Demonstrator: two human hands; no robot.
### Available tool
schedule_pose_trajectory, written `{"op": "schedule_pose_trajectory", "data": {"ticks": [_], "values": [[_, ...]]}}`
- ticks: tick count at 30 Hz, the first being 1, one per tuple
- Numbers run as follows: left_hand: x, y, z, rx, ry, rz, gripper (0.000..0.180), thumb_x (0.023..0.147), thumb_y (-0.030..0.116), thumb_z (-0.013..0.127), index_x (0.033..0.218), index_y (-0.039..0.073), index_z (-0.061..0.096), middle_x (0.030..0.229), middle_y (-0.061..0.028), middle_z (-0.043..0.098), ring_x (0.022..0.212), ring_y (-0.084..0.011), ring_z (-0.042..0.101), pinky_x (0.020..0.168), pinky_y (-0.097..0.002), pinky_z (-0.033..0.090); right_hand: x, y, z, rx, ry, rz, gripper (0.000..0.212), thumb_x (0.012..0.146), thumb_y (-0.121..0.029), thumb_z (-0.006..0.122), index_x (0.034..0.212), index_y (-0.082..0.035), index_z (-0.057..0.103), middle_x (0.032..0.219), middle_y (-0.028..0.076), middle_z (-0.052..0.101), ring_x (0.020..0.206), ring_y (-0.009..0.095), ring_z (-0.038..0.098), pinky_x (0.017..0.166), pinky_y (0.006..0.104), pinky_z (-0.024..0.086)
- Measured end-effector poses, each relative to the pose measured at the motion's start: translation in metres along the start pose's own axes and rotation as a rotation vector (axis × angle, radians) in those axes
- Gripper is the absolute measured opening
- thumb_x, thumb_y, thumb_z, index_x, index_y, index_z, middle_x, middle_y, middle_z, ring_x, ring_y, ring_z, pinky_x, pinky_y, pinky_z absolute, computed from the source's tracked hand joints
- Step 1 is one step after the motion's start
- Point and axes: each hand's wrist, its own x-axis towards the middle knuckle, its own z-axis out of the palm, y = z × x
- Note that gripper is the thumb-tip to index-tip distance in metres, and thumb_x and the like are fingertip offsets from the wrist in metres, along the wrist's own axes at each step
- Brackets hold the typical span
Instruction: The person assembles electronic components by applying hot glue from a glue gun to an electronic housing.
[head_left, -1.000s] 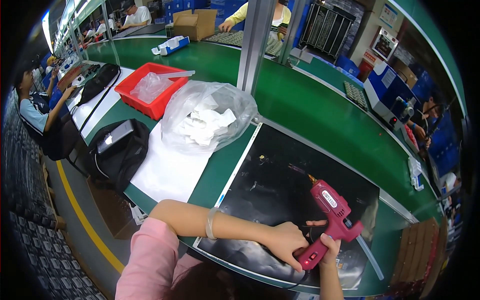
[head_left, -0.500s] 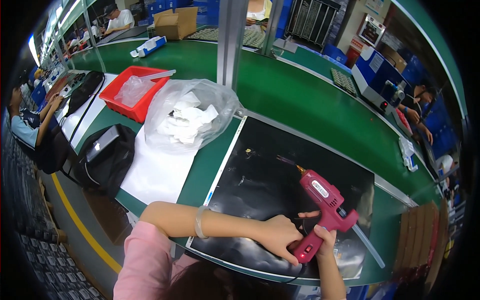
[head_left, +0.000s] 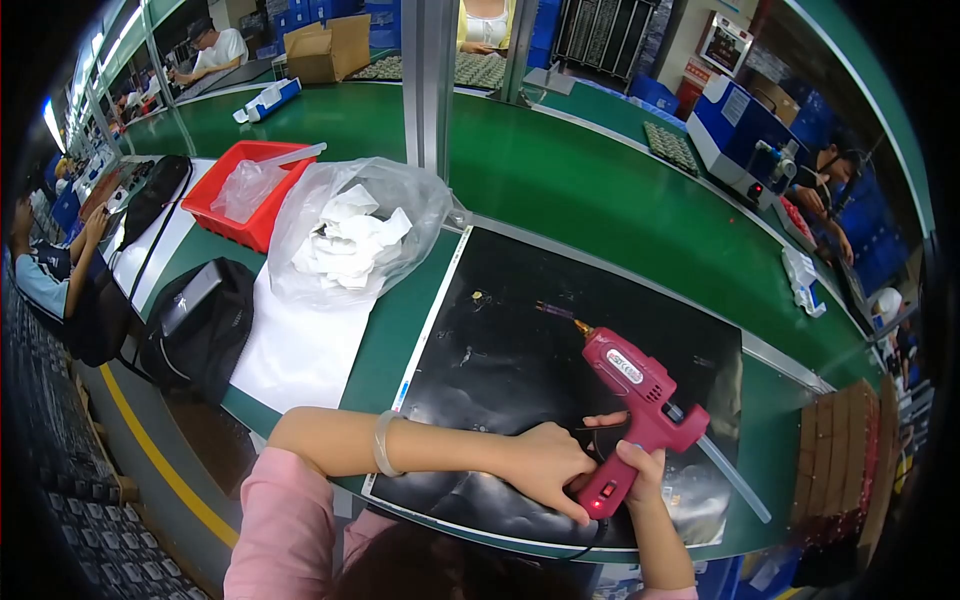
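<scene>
A dark pink hot glue gun (head_left: 650,410) is tilted over the black mat (head_left: 500,370), its brass nozzle pointing to the far left. A clear glue stick (head_left: 733,478) juts from its rear. My right hand (head_left: 645,470) is closed around the handle, with a finger showing past its left side. My left hand (head_left: 550,468) is also closed, its thumb and fingers at the lower end of the handle beside the lit red switch. Some fingertips are hidden behind the handle. A small purplish piece (head_left: 556,309) lies on the mat just beyond the nozzle.
Left of the mat are a clear bag of white scraps (head_left: 420,200), a red bin (head_left: 262,235), white paper (head_left: 300,350) and a black bag (head_left: 225,335). A metal post (head_left: 428,100) rises behind. Beyond runs a green conveyor (head_left: 560,190). Brown cartons (head_left: 835,450) stand at right. Other people work farther off.
The whole view has shifted slightly, so the scene sits a little farther left. Both hands keep nearly the same hold on the glue gun.
</scene>
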Motion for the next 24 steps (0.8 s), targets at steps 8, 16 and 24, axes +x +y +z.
{"op": "schedule_pose_trajectory", "data": {"ticks": [8,16,24], "values": [[0.0014,0.0003,0.0002,0.009,-0.006,0.007,0.048,0.062,0.055,0.059,0.057,0.008,0.051,0.054,-0.0049,0.055,0.052,-0.025,0.055,0.046,-0.034,0.042,-0.0002,-0.0002,-0.003,-0.019,0.005,-0.004,0.045,0.061,-0.017,0.055,0.097,0.007,0.045,0.094,0.025,0.054,0.07,0.022,0.057,0.067,0.0302,0.048],[0.0009,0.0014,-0.0018,0.003,-0.027,-0.018,0.047,0.063,0.054,0.06,0.058,0.008,0.051,0.055,-0.0044,0.055,0.052,-0.0243,0.055,0.046,-0.0335,0.041,0.0003,-0.0025,-0.0015,-0.028,-0.015,0.007,0.045,0.061,-0.017,0.054,0.098,0.008,0.045,0.094,0.025,0.054,0.07,0.022,0.057,0.067,0.0305,0.048],[-0.0006,0.0003,-0.0009,0.02,0.006,0.026,0.046,0.064,0.054,0.059,0.061,0.008,0.051,0.053,-0.0031,0.054,0.051,-0.0233,0.055,0.044,-0.0324,0.04,-0.0008,-0.0002,-0.0011,-0.004,-0.016,-0.023,0.043,0.063,-0.013,0.054,0.098,0.009,0.046,0.095,0.025,0.054,0.077,0.024,0.057,0.071,0.032,0.047]]}}
